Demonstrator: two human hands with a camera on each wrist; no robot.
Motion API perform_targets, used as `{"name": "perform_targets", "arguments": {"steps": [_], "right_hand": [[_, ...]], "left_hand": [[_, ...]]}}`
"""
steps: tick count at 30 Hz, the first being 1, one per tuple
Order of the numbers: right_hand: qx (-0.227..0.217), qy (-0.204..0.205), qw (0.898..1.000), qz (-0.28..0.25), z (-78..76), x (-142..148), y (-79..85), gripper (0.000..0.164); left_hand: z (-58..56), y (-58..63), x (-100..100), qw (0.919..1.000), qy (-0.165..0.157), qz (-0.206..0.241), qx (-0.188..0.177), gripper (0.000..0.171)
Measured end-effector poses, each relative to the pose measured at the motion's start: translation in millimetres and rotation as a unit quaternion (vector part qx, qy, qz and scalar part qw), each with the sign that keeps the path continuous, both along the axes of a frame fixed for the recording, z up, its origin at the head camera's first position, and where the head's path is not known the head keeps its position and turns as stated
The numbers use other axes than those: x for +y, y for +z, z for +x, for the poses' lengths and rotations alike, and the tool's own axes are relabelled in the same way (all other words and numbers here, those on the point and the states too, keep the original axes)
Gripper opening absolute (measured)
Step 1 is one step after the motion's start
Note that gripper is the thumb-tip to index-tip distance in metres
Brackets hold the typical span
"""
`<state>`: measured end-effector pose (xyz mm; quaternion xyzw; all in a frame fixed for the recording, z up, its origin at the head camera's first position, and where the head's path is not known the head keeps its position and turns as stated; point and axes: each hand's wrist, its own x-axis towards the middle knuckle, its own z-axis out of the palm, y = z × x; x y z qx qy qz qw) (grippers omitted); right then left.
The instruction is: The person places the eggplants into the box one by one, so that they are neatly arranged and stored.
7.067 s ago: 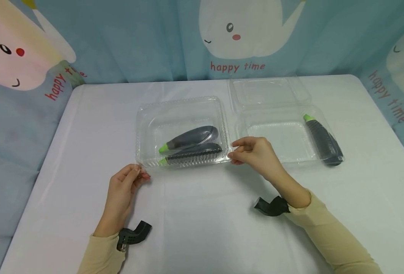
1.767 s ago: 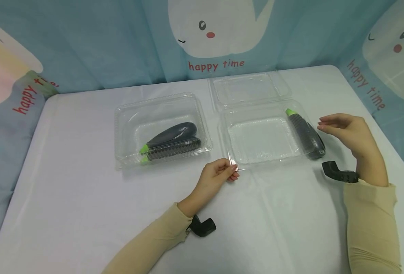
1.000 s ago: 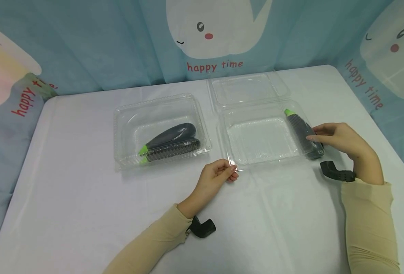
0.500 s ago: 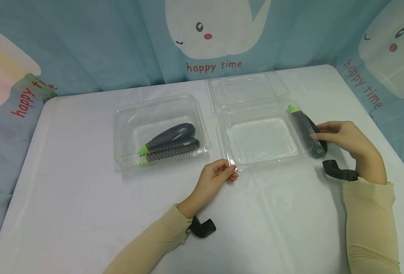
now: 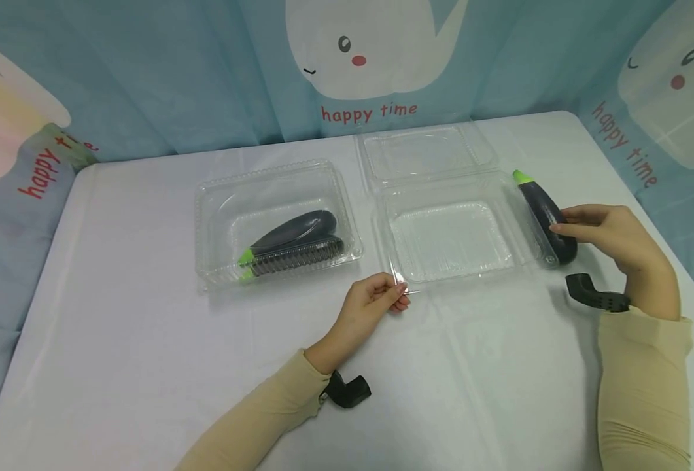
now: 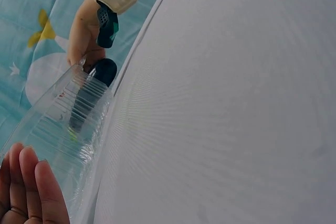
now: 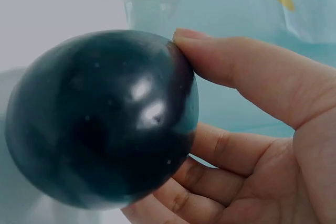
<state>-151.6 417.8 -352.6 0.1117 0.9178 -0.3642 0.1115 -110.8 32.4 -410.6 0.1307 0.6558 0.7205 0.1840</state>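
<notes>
My right hand (image 5: pixel 608 235) grips a dark eggplant (image 5: pixel 541 209) with a green tip by its rounded end, thumb on one side and fingers on the other. The eggplant slants along the outer right wall of an open clear plastic clamshell container (image 5: pixel 449 242). In the right wrist view its glossy round end (image 7: pixel 100 124) fills much of the picture. My left hand (image 5: pixel 364 304) pinches the front left corner of that container. Only a few fingers of it show in the left wrist view, beside the clear wall.
A second clear container (image 5: pixel 276 190), lid down, stands on the left with two eggplants (image 5: pixel 296 232) inside. The open container's lid (image 5: pixel 429 154) lies folded back toward the curtain (image 5: pixel 205 78). Black wrist cameras (image 5: pixel 349 392) stick out from both sleeves.
My hands have left the left container's corners. My left hand has moved to the open container's corner; my right hand has taken hold of the eggplant and shifted it right, away from the wall.
</notes>
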Motion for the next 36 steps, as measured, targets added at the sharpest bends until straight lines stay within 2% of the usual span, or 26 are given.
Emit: {"name": "perform_targets", "arguments": {"steps": [8, 15, 23, 29, 36], "right_hand": [[0.023, -0.027, 0.999, 0.006, 2.9, 5, 3.7, 0.069], [0.036, -0.044, 0.998, -0.013, 10.1, 7, 11.5, 0.061], [0.077, -0.032, 0.997, -0.009, 17.5, -3, 25.9, 0.039], [0.101, -0.016, 0.995, 0.011, 18.8, -19, 34.6, 0.048], [0.111, 0.009, 0.994, -0.006, 16.0, -38, 40.0, 0.051]], "left_hand": [[-0.9, 1.6, 1, 0.9999, -0.002, 0.008, -0.007, 0.016], [0.6, 0.0, -1, 0.9999, -0.004, 0.005, -0.01, 0.016], [1.2, -1.5, -1, 0.9999, 0.0, 0.007, -0.008, 0.016], [1.5, 0.0, -1, 0.9999, -0.002, 0.007, -0.009, 0.016], [0.8, 0.7, -1, 1.0, 0.002, 0.007, -0.006, 0.017]]}}
